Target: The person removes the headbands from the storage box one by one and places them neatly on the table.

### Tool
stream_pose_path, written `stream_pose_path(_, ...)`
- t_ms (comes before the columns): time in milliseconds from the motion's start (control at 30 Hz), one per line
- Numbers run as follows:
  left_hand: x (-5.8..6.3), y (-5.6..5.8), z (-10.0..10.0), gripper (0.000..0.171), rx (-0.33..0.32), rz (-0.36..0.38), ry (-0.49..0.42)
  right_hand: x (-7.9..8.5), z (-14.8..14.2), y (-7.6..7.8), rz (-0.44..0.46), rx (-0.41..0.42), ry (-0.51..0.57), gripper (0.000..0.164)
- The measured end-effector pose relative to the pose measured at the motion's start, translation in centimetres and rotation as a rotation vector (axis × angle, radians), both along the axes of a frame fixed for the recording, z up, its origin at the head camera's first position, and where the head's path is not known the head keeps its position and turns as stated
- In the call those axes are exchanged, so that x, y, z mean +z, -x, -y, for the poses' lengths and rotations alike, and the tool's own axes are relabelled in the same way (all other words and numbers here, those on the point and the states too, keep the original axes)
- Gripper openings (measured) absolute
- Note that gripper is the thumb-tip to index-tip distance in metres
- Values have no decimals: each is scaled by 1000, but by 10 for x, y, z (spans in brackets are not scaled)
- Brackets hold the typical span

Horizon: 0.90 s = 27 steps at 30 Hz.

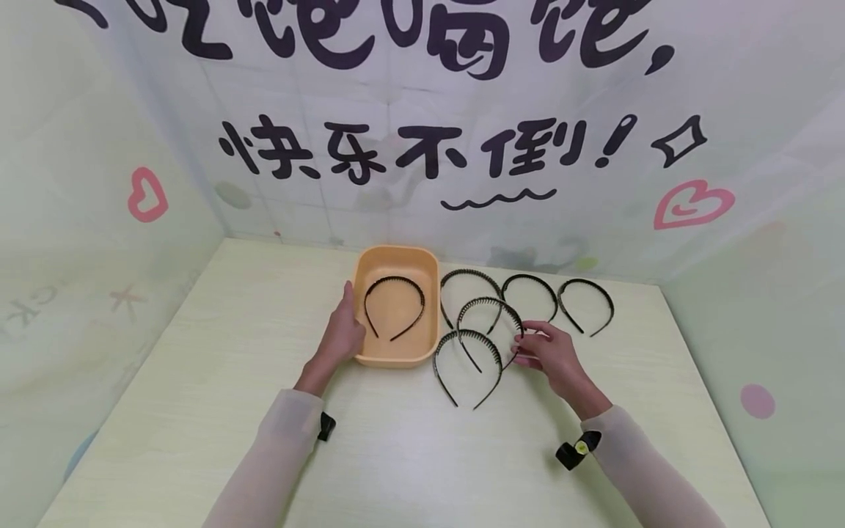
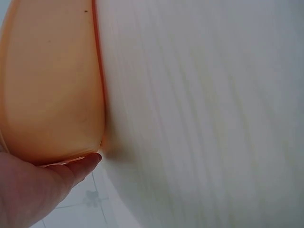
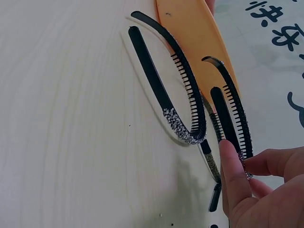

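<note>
My left hand [image 1: 342, 330] grips the left side of an orange plastic basin [image 1: 396, 355]; in the left wrist view its fingers [image 2: 80, 168] lie against the basin's outer wall [image 2: 52, 90]. Inside the basin lies a black headband [image 1: 394, 279]. My right hand [image 1: 548, 355] pinches the right side of a black toothed headband [image 1: 488, 299], held over the others. Sparkly stones show on that pinched headband [image 3: 243, 121] in the right wrist view. Just in front of it lies another toothed headband [image 1: 467, 333], its stone-studded part [image 3: 183, 128] turned toward the right wrist camera.
Three more black headbands lie in a row right of the basin: one beside it [image 1: 470, 272], a middle one [image 1: 530, 278] and a far right one [image 1: 587, 281]. A pale wood-grain table [image 1: 422, 455] bears everything. Printed white sheeting [image 1: 389, 213] stands behind and at both sides.
</note>
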<state>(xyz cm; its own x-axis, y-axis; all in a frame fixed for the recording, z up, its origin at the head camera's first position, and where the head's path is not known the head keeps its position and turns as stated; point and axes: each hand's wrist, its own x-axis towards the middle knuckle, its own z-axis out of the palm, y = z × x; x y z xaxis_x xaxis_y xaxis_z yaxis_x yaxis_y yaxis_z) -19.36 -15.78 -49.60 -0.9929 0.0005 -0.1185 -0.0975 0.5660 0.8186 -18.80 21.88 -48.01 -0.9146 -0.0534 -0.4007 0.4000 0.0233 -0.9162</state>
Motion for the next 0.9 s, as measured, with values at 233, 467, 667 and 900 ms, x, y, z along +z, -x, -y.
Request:
stream_pose_path(233,1,0,-1,83,-3,-1,0,-3,-20,-6,2,-22,-9,50)
stream_pose_path(467,-1,-2,-1,82,1,-6,6,-4,-39,-12,-4,-35,-15,51)
stream_pose_path(667,-1,-3,-1,81,-15,-9,-1,-5,-52,-18,4,-41,-17,50)
stream_pose_path(900,2,-4,-1,82,-13,-19,15,-8,-63,-24,17,-52,-31,49)
